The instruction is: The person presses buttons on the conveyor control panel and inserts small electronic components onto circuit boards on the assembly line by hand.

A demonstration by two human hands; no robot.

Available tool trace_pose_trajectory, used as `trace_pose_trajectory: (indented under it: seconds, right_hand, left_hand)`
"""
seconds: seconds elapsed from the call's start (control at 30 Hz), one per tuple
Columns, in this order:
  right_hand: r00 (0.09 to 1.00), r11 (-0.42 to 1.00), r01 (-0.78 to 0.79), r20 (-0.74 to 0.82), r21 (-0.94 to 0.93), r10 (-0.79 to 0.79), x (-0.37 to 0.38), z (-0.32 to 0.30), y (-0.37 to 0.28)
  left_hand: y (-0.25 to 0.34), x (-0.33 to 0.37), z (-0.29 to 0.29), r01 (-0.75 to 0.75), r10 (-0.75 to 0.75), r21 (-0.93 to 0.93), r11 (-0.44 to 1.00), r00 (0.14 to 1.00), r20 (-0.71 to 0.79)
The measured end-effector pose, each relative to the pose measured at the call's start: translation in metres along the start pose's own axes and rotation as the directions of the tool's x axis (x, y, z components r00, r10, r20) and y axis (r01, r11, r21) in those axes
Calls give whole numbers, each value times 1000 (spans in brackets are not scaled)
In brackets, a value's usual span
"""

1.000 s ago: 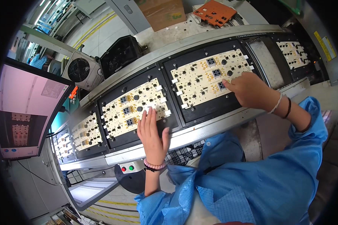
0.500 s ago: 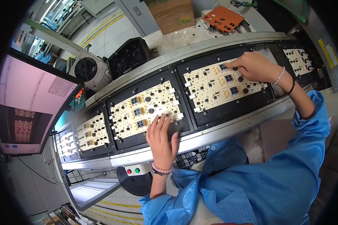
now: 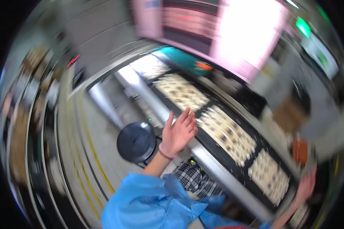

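Cream circuit boards lie in black trays along a metal-edged conveyor line that slants from upper left to lower right. My left hand [image 3: 179, 131] is raised by the line's front rail [image 3: 214, 166], open, with its fingers stretched out and nothing in it. Just beyond its fingertips is one circuit board [image 3: 227, 135]; another circuit board [image 3: 185, 93] lies farther up the line. At the lower right, my right hand [image 3: 305, 187] is near the end of a third circuit board [image 3: 269, 177]. Motion smears its fingers, and I see nothing held in it. Small parts on the boards are blurred.
A large lit monitor [image 3: 252, 34] hangs over the far side of the line. A round black stool [image 3: 135, 142] stands left of my left hand. Racks [image 3: 34, 126] fill the left edge. Beyond the line are a cardboard box [image 3: 290, 114] and an orange panel [image 3: 300, 150].
My view has swung to the left and blurred. The left hand has lifted off the tray edge by a board. The right hand has left the board whose display it was touching.
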State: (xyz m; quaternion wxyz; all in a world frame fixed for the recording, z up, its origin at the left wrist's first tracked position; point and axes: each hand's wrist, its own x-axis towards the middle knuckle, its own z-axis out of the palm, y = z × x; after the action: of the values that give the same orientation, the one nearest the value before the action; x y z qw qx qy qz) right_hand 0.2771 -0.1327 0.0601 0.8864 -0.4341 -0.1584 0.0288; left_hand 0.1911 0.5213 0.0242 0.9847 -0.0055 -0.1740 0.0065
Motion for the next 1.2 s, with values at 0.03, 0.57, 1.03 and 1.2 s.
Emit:
trace_pose_trajectory:
  seconds: [0.03,0.57,1.03,1.2]
  right_hand:
    - [990,999,-47,136,4,46,-20,-27,-19]
    - [871,734,487,-197,474,-451,-33,29,-8]
    - [493,574,816,-436,-67,-753,-122,52,-67]
    - [393,514,849,-503,-125,-770,-166,54,-69]
  left_hand:
    - [25,5,6,-17,28,-211,977,998,52]
    - [78,-16,7,-245,245,-29,969,942,229]
    - [73,1,-23,-164,118,155,974,956,269]
    - [78,18,-22,-126,100,69,990,949,301]
